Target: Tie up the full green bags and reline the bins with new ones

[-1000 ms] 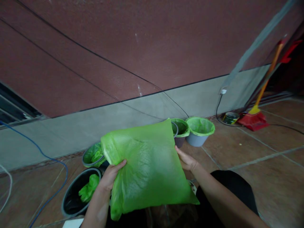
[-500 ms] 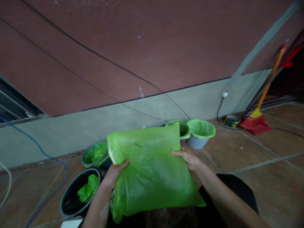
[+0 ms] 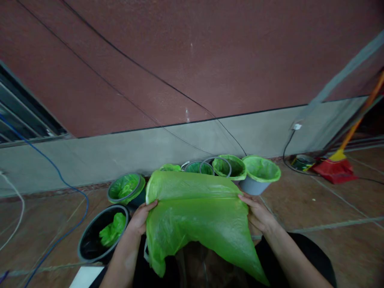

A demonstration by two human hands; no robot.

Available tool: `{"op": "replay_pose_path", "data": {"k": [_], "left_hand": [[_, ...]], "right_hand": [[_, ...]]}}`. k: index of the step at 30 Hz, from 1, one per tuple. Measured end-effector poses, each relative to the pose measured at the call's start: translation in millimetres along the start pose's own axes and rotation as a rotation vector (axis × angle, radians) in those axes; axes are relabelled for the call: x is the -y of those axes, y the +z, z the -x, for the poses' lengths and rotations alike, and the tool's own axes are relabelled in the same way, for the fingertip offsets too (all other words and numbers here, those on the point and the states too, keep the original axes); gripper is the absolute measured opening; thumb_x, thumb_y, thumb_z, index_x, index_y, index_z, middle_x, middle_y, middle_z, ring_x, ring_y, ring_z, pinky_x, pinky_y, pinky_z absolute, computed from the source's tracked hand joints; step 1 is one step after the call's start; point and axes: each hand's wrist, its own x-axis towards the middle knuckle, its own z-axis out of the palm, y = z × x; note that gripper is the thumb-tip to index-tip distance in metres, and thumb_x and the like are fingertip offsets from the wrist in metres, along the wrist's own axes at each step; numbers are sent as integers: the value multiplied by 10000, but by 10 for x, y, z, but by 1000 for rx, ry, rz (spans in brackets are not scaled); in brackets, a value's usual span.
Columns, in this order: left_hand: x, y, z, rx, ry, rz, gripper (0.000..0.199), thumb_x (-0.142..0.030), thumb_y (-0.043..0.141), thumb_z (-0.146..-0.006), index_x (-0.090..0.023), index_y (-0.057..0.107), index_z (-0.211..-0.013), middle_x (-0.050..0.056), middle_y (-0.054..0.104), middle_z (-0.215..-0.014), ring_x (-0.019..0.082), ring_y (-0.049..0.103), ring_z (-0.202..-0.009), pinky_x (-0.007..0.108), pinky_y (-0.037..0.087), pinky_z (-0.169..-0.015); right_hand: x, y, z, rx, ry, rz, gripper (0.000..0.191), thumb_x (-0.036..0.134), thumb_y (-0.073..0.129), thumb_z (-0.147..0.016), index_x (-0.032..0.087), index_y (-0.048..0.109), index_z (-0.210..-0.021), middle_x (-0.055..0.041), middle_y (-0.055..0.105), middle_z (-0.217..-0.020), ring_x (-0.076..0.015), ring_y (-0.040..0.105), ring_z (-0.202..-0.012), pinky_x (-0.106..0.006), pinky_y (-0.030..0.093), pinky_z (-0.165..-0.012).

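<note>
A green plastic bag hangs in front of me, pulled wide between my two hands. My left hand grips its left side, thumb on top. On the right side, my right hand pinches the other edge with the thumb above and the fingers partly hidden beneath. A crease runs straight across the plastic between the thumbs, and the lower part droops in loose folds over my lap. Down by my left forearm stands a dark bin with a crumpled green bag inside.
Several lined bins stand along the wall, among them a grey bin and a bin with a loose ring. A red broom leans at the right beside a tin. A blue cable crosses the floor at left.
The bag's upper edge has dropped and its lower edge has sagged into an arch, with a straight crease now across it. Both hands still hold its sides. More bins show behind it.
</note>
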Motion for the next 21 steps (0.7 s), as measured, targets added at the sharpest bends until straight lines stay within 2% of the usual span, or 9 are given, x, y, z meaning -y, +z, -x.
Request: {"op": "replay_pose_path", "data": {"k": [4, 7, 10, 12, 15, 17, 18, 21], "left_hand": [[-61, -75, -48, 23, 3, 27, 338, -188, 841, -620, -126, 721, -930, 132, 780, -863, 282, 750, -738, 376, 600, -742], [-99, -139, -48, -13, 57, 22, 362, -135, 812, -623, -127, 712, -971, 100, 783, -868, 252, 750, -741, 331, 594, -723], [-104, -148, -85, -75, 109, 36, 427, -119, 802, -637, -121, 696, -1051, 88, 781, -872, 240, 752, -786, 301, 584, -741], [-103, -121, -102, -154, 147, 59, 558, -129, 800, -667, -131, 645, -1203, 84, 781, -912, 232, 751, -815, 297, 579, -765], [-121, -63, -60, -228, 210, 74, 813, -149, 782, -723, -206, 440, -1459, 83, 770, -1033, 218, 746, -860, 312, 575, -802], [-147, -36, 21, -159, 258, 60, 918, -180, 788, -731, -272, 338, -1527, 81, 755, -1108, 219, 739, -909, 324, 568, -836], [-160, -28, 69, -98, 283, 50, 942, -198, 805, -715, -289, 340, -1528, 78, 748, -1134, 224, 732, -946, 326, 560, -863], [-191, -24, 192, 94, 327, -33, 876, -200, 870, -604, -249, 536, -1413, 72, 729, -1189, 255, 680, -1090, 331, 519, -964]], "right_hand": [[16, -158, -19, -112, -80, 58, 629, 286, 809, -714, 305, 598, -1306, -31, 744, -1149, -240, 725, -983, -352, 602, -821], [63, -200, -18, -132, -117, 93, 726, 292, 803, -713, 341, 532, -1384, -19, 756, -1104, -239, 712, -1025, -364, 581, -875], [116, -170, 10, -84, -123, 119, 619, 320, 806, -705, 316, 620, -1295, -28, 757, -1101, -239, 687, -1084, -379, 530, -970], [140, -145, 32, -28, -109, 164, 527, 343, 815, -691, 285, 688, -1199, -49, 744, -1149, -248, 672, -1108, -394, 503, -1004], [146, -146, 33, 47, -103, 313, 505, 346, 837, -661, 258, 719, -1145, -70, 726, -1188, -262, 665, -1099, -423, 488, -1014], [122, -176, -4, 53, -124, 472, 545, 329, 856, -615, 250, 720, -1137, -68, 737, -1146, -280, 673, -1049, -461, 503, -983], [99, -197, -32, 39, -154, 573, 561, 310, 861, -586, 246, 721, -1126, -65, 741, -1121, -291, 672, -1033, -477, 506, -972], [-19, -264, -143, -39, -284, 931, 526, 210, 821, -532, 236, 734, -1050, -71, 737, -1067, -315, 657, -1018, -490, 494, -975]]}}
